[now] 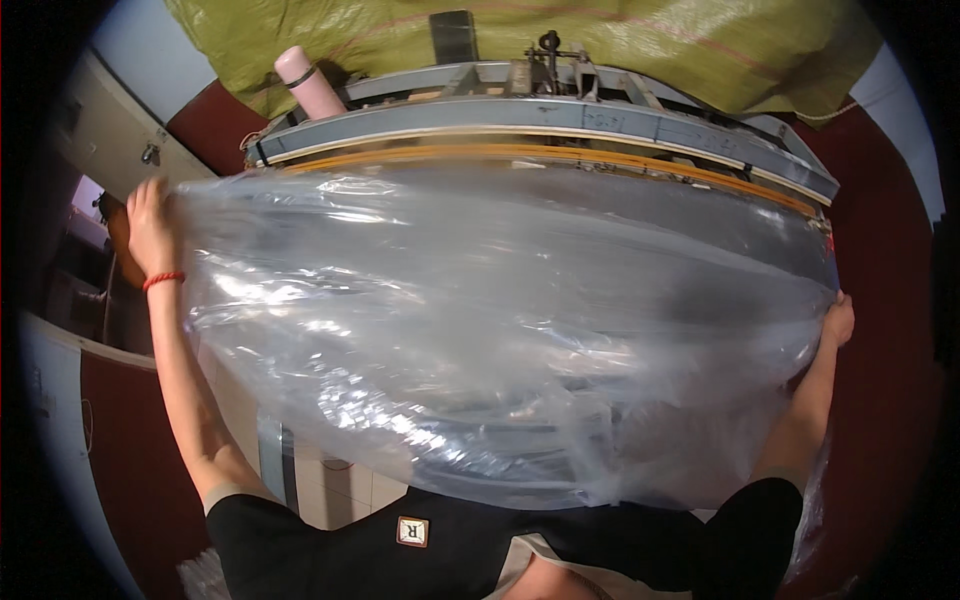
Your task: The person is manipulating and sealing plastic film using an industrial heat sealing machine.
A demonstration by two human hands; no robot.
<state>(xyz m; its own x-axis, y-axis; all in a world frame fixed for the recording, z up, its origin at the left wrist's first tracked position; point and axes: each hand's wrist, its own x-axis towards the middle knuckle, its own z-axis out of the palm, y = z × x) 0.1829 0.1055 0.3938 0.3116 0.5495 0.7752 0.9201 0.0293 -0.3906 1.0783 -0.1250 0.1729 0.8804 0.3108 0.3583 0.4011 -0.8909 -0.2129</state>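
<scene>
Two hands stretch a big clear plastic bag (500, 340) wide across the middle of the scene. At the far left, the left hand (152, 232), a red band (163, 280) on its wrist, has its fingers closed on the bag's upper left edge. At the right, the right hand (836, 322) grips the bag's right edge. Beyond the bag lies a long grey metal machine (560, 115), with a pink bottle (308, 80) and green sacking (620, 40) farther back.
</scene>
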